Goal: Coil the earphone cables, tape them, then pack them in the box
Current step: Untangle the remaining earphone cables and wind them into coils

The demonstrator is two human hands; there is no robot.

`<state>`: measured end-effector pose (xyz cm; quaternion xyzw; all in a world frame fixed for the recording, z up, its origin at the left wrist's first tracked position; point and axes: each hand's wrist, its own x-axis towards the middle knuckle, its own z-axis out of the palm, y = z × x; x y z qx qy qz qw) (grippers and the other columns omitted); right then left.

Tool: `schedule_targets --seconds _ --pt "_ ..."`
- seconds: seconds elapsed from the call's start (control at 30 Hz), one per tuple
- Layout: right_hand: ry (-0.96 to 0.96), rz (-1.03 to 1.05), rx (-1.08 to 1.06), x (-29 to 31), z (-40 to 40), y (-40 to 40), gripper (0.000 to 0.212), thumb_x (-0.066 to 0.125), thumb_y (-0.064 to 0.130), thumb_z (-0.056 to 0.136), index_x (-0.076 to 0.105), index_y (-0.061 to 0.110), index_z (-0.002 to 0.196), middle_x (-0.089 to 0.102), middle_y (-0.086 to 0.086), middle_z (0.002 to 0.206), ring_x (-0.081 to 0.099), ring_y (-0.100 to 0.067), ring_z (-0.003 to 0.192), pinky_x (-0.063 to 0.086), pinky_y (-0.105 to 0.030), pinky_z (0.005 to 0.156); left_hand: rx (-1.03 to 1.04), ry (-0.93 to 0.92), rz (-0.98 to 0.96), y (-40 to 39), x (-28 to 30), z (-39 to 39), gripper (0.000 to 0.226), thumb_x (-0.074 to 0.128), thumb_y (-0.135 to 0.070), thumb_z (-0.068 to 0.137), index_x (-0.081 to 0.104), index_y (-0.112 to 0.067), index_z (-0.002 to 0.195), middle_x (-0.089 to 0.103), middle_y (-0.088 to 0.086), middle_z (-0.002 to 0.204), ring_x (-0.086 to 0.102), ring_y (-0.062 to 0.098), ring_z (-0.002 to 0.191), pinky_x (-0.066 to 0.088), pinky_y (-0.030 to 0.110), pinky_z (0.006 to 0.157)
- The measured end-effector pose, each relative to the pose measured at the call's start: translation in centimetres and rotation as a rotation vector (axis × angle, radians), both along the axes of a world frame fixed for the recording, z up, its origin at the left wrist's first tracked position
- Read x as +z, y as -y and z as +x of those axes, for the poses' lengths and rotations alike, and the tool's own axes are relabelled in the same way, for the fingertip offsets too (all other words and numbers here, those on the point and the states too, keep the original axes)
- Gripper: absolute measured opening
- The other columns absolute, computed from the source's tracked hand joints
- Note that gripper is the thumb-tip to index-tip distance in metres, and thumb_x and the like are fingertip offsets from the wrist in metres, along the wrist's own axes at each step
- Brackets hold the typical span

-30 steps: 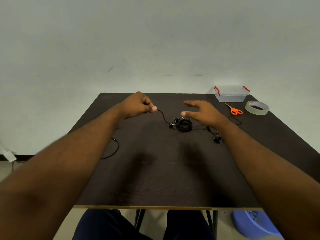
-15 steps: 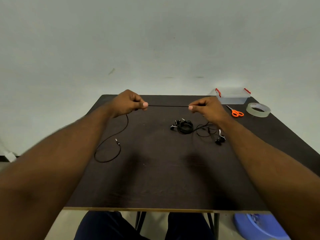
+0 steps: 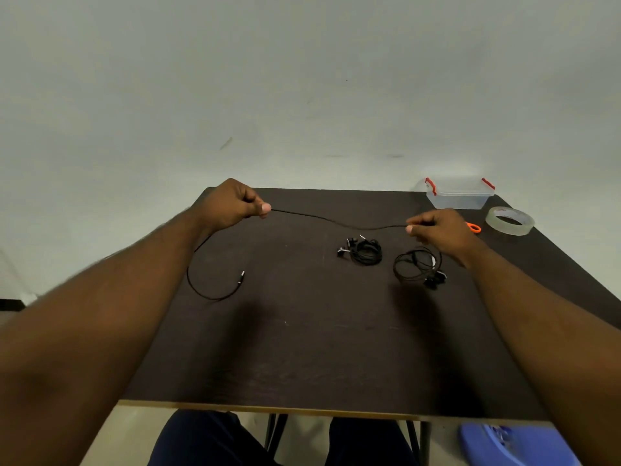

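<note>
Both of my hands grip one black earphone cable point(image 3: 336, 223) above the dark table point(image 3: 302, 348): my left hand point(image 3: 232, 205) is clenched around it, my right hand point(image 3: 437, 230) pinches it between thumb and fingertips, and the span between them sags slightly. Taking the coiled earphone bundle point(image 3: 364, 252) as my landmark, the cable's free tail curls to a plug point(image 3: 241, 277) left of it and nearer me, and its loose loops with earbuds point(image 3: 420, 267) lie just right of it, under my right wrist. Beyond the bundle to the right I see orange scissors point(image 3: 473, 227), partly hidden, then a tape roll point(image 3: 509, 220), and farthest a clear box point(image 3: 458, 193) with red clips.
</note>
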<state>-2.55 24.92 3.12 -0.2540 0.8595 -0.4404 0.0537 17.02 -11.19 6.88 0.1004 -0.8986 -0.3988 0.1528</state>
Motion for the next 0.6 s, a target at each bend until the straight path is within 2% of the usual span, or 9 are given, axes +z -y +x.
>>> schedule_targets --seconds 0.07,0.13,0.2,0.23,0.3,0.37,0.4,0.5,0.6 --pt "-0.011 0.077 0.06 0.0 0.9 1.0 0.082 0.08 0.031 0.075 0.037 0.027 0.145 0.059 0.009 0.122 0.052 -0.007 0.111 0.037 -0.025 0.094 -0.048 -0.014 0.004 -1.2 0.3 -0.5 0.019 0.072 -0.024 0.086 0.073 -0.012 0.072 0.065 -0.019 0.055 0.05 -0.011 0.042 0.033 0.001 0.043" --pt "-0.061 0.039 0.161 0.6 2.8 3.4 0.096 0.082 0.037 0.071 0.027 0.034 0.149 0.048 0.014 0.135 0.041 -0.003 0.125 0.03 -0.024 0.101 -0.092 0.002 -0.001 -2.8 0.6 -1.2 0.018 0.071 -0.022 0.087 0.073 -0.009 0.074 0.063 -0.021 0.053 0.051 -0.012 0.043 0.033 0.0 0.042" --pt "-0.003 -0.085 0.326 1.1 5.0 6.5 0.091 0.081 0.03 0.075 0.028 0.029 0.149 0.05 0.006 0.14 0.046 -0.008 0.129 0.035 -0.026 0.106 -0.155 0.038 0.011 -4.6 1.0 -2.0 0.018 0.071 -0.02 0.087 0.072 -0.005 0.077 0.057 -0.02 0.045 0.048 -0.01 0.04 0.031 0.001 0.041" --pt "0.059 -0.138 0.404 1.3 6.2 8.1 0.089 0.079 0.022 0.077 0.027 0.027 0.149 0.056 0.003 0.135 0.054 -0.015 0.124 0.041 -0.028 0.105 -0.187 0.05 0.009 -5.6 1.2 -2.5 0.019 0.07 -0.02 0.087 0.071 -0.004 0.077 0.054 -0.019 0.042 0.045 -0.007 0.037 0.03 0.002 0.04" --pt "0.159 -0.22 0.493 1.6 7.9 10.4 0.079 0.076 0.01 0.08 0.035 0.025 0.147 0.068 0.002 0.115 0.068 -0.027 0.098 0.054 -0.03 0.09 -0.238 0.055 -0.01 -7.4 1.5 -3.3 0.022 0.071 -0.019 0.087 0.07 -0.001 0.074 0.049 -0.015 0.038 0.04 -0.002 0.034 0.029 0.004 0.04" --pt "0.168 -0.303 0.485 1.8 8.8 11.3 0.054 0.071 0.005 0.082 0.056 0.021 0.131 0.074 -0.003 0.092 0.069 -0.021 0.069 0.058 -0.031 0.067 -0.262 0.04 -0.013 -8.4 1.9 -3.7 0.027 0.071 -0.02 0.087 0.069 0.003 0.071 0.046 -0.013 0.037 0.035 0.001 0.033 0.028 0.007 0.04" --pt "0.132 -0.344 0.452 1.9 8.9 11.5 0.043 0.07 0.003 0.083 0.064 0.02 0.122 0.074 -0.007 0.088 0.066 -0.016 0.065 0.056 -0.028 0.062 -0.263 0.032 -0.002 -8.6 2.0 -3.8 0.03 0.07 -0.022 0.087 0.069 0.004 0.072 0.045 -0.012 0.039 0.032 0.003 0.034 0.027 0.011 0.04" --pt "0.032 -0.365 0.411 2.2 8.2 10.8 0.03 0.073 0.008 0.082 0.072 0.018 0.11 0.071 -0.005 0.082 0.061 -0.01 0.071 0.051 -0.019 0.065 -0.267 0.041 0.081 -8.6 2.0 -3.8 0.035 0.07 -0.029 0.087 0.068 0.004 0.075 0.039 -0.005 0.045 0.025 0.01 0.04 0.024 0.02 0.041" --pt "-0.016 -0.269 0.362 2.7 7.2 9.5 0.012 0.077 0.021 0.079 0.078 0.018 0.091 0.074 0.01 0.074 0.063 0.002 0.066 0.047 -0.011 0.06 -0.276 0.05 0.132 -8.3 1.5 -3.5 0.031 0.071 -0.032 0.087 0.072 -0.001 0.079 0.038 -0.007 0.045 0.027 0.011 0.042 0.029 0.022 0.042"
